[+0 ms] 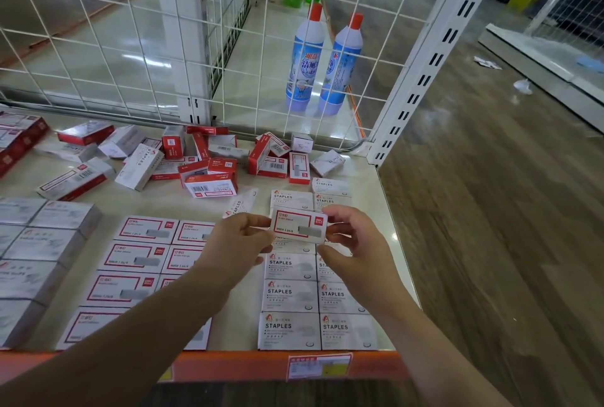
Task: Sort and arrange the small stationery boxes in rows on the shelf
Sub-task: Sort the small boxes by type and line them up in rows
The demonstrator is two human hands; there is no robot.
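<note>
Red-framed staple box (299, 226) pinched between left hand (240, 236) and right hand (354, 236); next, probably into the red-framed rows (143, 259).

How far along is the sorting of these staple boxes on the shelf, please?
Partly done. Red-framed boxes and grey STAPLES boxes already lie in rows. The left hand and right hand hold one red-framed box above the grey rows. A loose pile at the back remains unsorted.
</note>
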